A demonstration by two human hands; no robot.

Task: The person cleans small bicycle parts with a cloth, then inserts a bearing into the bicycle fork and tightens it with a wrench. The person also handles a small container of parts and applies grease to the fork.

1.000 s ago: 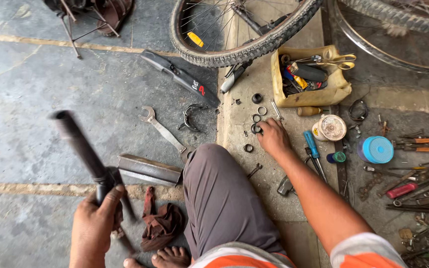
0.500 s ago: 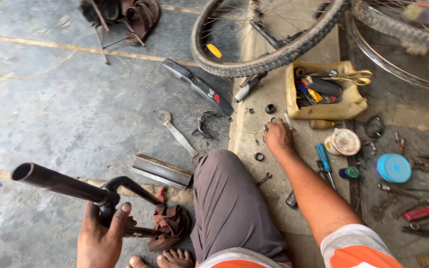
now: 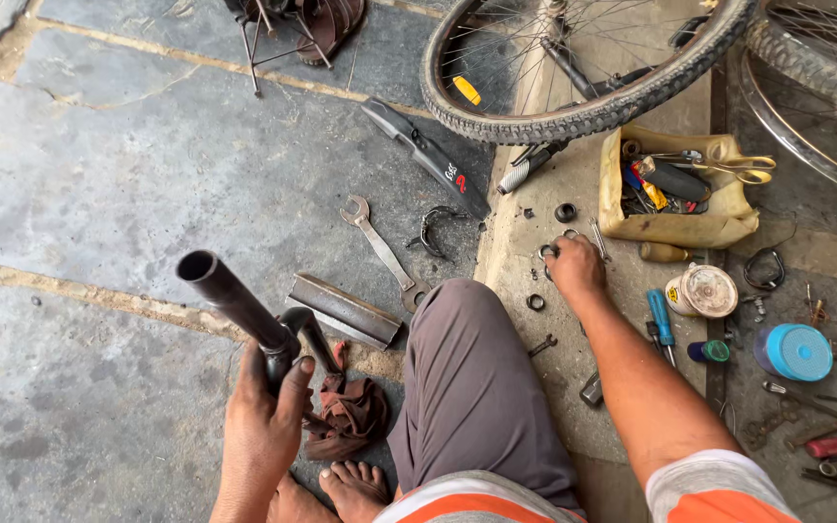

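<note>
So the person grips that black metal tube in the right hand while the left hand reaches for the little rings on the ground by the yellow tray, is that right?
Not quite: the hands are swapped. In the head view the left hand grips the black metal tube, and the right hand reaches to the small rings on the ground beside the yellow tray. The rest stands.

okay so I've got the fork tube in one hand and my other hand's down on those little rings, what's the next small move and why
Probably close the right hand on one ring and lift it toward the tube's open end. The fingers already rest on the rings beside the knee, and the left hand holds the black fork tube tilted up, mouth exposed.
</note>
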